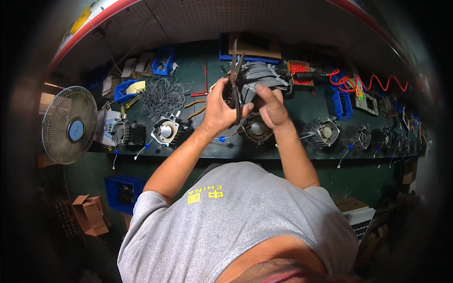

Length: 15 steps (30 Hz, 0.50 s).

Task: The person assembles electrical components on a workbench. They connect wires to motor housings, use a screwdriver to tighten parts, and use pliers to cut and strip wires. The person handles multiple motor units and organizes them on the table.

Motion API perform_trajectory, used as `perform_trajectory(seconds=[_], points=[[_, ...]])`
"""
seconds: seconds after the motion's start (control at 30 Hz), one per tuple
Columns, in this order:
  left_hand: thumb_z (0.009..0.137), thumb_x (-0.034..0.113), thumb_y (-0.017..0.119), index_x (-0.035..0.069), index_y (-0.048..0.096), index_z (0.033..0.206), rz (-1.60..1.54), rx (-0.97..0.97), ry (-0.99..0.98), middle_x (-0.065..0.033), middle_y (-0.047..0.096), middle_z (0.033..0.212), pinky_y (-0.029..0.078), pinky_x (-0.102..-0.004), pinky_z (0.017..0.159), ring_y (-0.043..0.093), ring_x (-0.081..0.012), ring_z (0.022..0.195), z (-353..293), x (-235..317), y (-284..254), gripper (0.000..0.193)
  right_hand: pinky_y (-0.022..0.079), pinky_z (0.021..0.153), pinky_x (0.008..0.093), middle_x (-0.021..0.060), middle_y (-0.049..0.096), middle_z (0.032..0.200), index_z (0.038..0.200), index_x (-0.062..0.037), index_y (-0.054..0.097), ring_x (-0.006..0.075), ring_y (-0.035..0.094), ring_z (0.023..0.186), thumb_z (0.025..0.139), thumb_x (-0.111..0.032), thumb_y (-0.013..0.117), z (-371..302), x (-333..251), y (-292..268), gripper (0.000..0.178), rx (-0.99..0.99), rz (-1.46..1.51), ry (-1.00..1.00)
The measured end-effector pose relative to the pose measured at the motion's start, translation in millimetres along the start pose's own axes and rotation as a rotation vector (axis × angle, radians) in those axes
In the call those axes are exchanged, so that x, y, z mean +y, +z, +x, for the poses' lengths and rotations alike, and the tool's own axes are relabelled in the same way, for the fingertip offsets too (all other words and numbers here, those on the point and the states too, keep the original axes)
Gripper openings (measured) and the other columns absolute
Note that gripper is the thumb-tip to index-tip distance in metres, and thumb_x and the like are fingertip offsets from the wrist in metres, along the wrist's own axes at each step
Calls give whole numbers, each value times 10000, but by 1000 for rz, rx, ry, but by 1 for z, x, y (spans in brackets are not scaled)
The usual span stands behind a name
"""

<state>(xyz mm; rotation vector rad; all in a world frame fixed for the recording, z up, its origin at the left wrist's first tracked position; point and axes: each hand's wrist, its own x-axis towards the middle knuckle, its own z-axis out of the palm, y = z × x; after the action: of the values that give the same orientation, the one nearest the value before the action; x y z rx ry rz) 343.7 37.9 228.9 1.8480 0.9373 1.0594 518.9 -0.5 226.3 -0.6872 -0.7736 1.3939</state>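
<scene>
My left hand [221, 107] is closed around the handles of dark metal scissors [234, 70], whose parted blades point up and away from me. Beside the scissors is a fanned bundle of thin grey strips [262, 75]; what the strips are I cannot tell. My right hand [272, 107] grips the near end of this bundle, thumb on top. Just below my hands, a round-bored dark metal housing [257, 129] sits on the green bench [207, 150]. Similar housings stand on either side, including one [166, 132] to the left and another [326, 132] to the right.
A fan [71, 125] stands at the left. Tangled grey strips [163, 96], a red T-shaped tool [204, 93] and yellow-handled pliers [196, 111] lie left of my hands. Blue bins [163, 62], a red bin [301, 70] and a red coiled cord [373, 84] are further back.
</scene>
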Motion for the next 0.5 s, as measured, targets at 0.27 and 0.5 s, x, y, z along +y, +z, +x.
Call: perform_trajectory(seconds=[0.27, 0.5], points=[[764, 284, 926, -9, 577, 1243, -150, 90, -64, -78, 679, 1131, 522, -315, 922, 634, -155, 1002, 1, 3, 3, 662, 443, 1156, 459, 241, 591, 1383, 1358, 2, 539, 350, 572, 1317, 1049, -462, 470, 17, 21, -6, 562, 38, 461, 26], [827, 136, 766, -2, 600, 1132, 218, -199, -140, -158, 685, 806, 522, -400, 665, 680, -257, 739, -49, -27, -27, 374, 523, 1066, 492, 266, 628, 1303, 1351, 0, 544, 366, 633, 1221, 1052, -535, 410, 17, 13, -14, 627, 104, 435, 31]])
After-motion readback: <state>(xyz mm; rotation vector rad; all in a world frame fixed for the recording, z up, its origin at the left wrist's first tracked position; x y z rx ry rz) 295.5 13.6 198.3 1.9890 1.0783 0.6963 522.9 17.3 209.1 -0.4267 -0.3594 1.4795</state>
